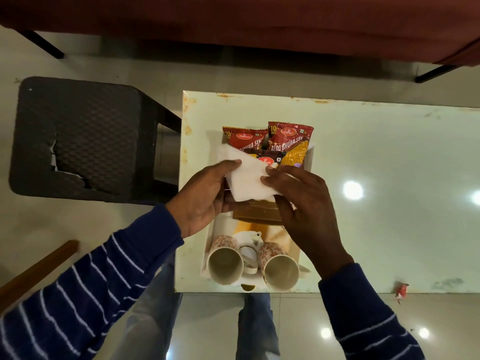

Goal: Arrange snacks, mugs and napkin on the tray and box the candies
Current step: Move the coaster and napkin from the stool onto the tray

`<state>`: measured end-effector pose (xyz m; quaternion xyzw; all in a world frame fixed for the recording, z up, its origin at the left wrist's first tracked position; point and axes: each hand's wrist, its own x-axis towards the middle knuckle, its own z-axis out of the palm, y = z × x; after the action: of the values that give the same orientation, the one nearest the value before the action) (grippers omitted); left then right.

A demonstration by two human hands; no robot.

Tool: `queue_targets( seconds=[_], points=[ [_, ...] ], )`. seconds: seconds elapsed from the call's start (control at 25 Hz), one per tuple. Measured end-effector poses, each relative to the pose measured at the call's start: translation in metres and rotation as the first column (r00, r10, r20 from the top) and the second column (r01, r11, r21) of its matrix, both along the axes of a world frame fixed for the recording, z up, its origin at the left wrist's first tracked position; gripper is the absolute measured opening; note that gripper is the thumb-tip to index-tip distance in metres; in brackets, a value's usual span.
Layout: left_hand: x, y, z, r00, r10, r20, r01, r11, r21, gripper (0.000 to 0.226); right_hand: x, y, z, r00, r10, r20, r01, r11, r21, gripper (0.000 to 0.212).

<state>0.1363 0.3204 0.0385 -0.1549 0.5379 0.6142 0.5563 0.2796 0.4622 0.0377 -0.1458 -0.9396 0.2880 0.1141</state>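
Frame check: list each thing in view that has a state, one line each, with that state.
Napkin: folded, held above the tray by both hands.
Left hand: gripping the napkin's left edge.
Right hand: fingers on the napkin's right side.
Left mug: empty, on the tray.
Right mug: empty, on the tray.
Snack packets: sealed, overlapping at the tray's far end.
Tray: on the table.
Candy: wrapped, at the table edge, unboxed.

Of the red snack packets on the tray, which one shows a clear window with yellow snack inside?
The red snack packet at the far right: its right side is a clear window of yellow sev. The left red packet shows none and is partly under the white napkin.
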Motion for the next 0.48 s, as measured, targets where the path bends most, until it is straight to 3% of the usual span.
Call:
queue_targets(
  seconds=[0.04,0.08,0.12,0.16,0.2,0.24,0.28,0.36,0.48],
  points=[
    [0.002,-0.002,-0.001,0.996,-0.025,-0.082,0.026,1.0,0.013,0.024,0.003,0.003,0.001,0.998,-0.066,-0.009,0.064,0.989,-0.135,0.031],
    [0.001,-0.007,-0.004,0.962,-0.093,-0.257,0.097,0.995,0.005,0.037,0.006,0.005,0.002,0.992,-0.124,0.0,0.12,0.96,-0.253,0.032],
    [-0.001,-0.012,-0.005,0.827,-0.224,-0.515,0.235,0.971,-0.046,0.059,0.01,0.009,0.002,0.986,-0.167,0.022,0.165,0.929,-0.33,0.035],
    [-0.004,-0.017,-0.009,0.556,-0.378,-0.74,0.402,0.902,-0.159,0.086,0.016,0.013,0.001,0.981,-0.191,0.043,0.193,0.91,-0.367,0.039],
    [-0.004,-0.021,-0.017,0.218,-0.481,-0.849,0.517,0.795,-0.317,0.104,0.022,0.016,0.0,0.98,-0.193,0.058,0.2,0.902,-0.383,0.042],
    [-0.003,-0.023,-0.023,-0.064,-0.518,-0.853,0.549,0.695,-0.464,0.106,0.029,0.019,-0.002,0.981,-0.179,0.072,0.193,0.901,-0.389,0.044],
    [0.0,-0.023,-0.028,-0.203,-0.536,-0.819,0.543,0.635,-0.55,0.096,0.035,0.02,-0.005,0.983,-0.16,0.091,0.183,0.901,-0.393,0.045],
    [0.013,-0.022,-0.039,-0.191,-0.547,-0.815,0.532,0.64,-0.554,0.062,0.049,0.019,-0.012,0.982,-0.128,0.137,0.175,0.889,-0.423,0.045],
    [0.025,-0.022,-0.054,-0.2,-0.512,-0.835,0.527,0.663,-0.532,0.04,0.065,0.013,-0.026,0.979,-0.109,0.174,0.176,0.881,-0.439,0.043]
  ],
)
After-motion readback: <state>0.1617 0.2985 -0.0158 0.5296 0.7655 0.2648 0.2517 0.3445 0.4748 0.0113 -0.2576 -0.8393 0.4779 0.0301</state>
